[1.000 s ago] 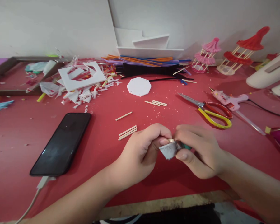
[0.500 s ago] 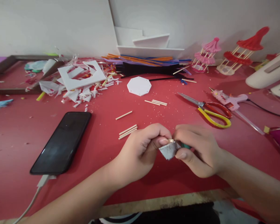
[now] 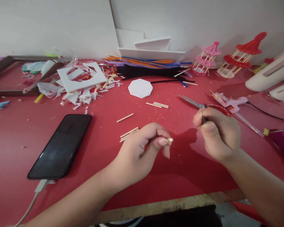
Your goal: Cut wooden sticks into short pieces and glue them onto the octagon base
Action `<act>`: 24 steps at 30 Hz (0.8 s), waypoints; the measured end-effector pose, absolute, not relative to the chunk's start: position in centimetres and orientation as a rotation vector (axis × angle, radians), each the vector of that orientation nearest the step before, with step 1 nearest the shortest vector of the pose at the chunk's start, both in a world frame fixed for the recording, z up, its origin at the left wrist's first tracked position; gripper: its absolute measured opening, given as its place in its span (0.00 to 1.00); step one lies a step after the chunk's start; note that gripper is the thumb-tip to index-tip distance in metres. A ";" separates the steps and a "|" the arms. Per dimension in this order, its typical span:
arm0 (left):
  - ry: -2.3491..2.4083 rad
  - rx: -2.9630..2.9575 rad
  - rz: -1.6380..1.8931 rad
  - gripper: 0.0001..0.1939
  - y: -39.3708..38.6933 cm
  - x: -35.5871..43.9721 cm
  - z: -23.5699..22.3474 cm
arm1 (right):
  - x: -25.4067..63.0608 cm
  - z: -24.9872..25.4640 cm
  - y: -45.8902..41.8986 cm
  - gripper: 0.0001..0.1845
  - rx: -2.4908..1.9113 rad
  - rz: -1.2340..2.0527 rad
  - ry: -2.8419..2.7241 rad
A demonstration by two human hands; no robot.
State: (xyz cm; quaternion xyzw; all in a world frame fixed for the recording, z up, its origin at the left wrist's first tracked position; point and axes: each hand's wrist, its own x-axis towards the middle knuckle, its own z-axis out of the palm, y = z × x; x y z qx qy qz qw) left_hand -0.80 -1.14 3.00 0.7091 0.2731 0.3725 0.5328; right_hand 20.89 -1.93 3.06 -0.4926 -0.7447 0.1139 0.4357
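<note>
A red tabletop (image 3: 11, 138) is carrying a black phone (image 3: 60, 146). Right of the phone, the left hand (image 3: 142, 151) is pinching; farther right, the right hand (image 3: 220, 134) is gripping a thin blade (image 3: 202, 114), likely holding it clear of those fingers. Nearer the phone, loose sticks (image 3: 129, 132) are lying grouped, seemingly for easy reach. The left hand's pale stick (image 3: 170, 139) is poking out, probably to bare its tip.

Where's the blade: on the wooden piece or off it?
Off: the right hand holds the blade apart, with red tabletop showing between it and the wooden piece in the left hand.
</note>
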 end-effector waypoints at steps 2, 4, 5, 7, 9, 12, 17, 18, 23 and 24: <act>0.678 1.622 0.899 0.08 -1.0 -0.8 2.8 | 20.5 3.0 -2.1 0.17 -1.136 0.291 -1.921; 0.660 1.590 0.893 0.07 -0.9 -0.8 2.6 | 19.8 2.8 -2.3 0.17 -1.045 0.331 -1.992; 0.650 1.588 0.891 0.06 -0.8 -0.7 2.5 | 19.6 2.7 -2.3 0.18 -1.007 0.351 -2.012; 0.640 1.617 0.897 0.05 -0.8 -0.6 2.4 | 19.2 2.5 -2.4 0.23 -0.964 0.412 -2.020; 0.631 1.667 0.915 0.05 -0.9 -0.5 2.4 | 19.0 2.5 -2.4 0.29 -0.948 0.497 -2.029; 0.615 1.744 0.948 0.06 -0.9 -0.4 2.5 | 19.0 2.5 -2.6 0.28 -0.976 0.525 -2.103; 0.625 1.798 0.965 0.10 -0.8 -0.5 2.6 | 18.9 2.6 -2.8 0.20 -0.964 0.369 -2.192; 0.627 1.805 0.965 0.10 -0.8 -0.5 2.6 | 18.9 2.5 -2.8 0.20 -0.966 0.356 -2.201; 0.627 1.838 0.961 0.12 -0.9 -0.5 2.6 | 18.9 2.5 -2.7 0.21 -0.972 0.334 -2.215; 0.625 1.838 0.958 0.12 -0.9 -0.5 2.6 | 18.9 2.5 -2.7 0.21 -0.973 0.330 -2.219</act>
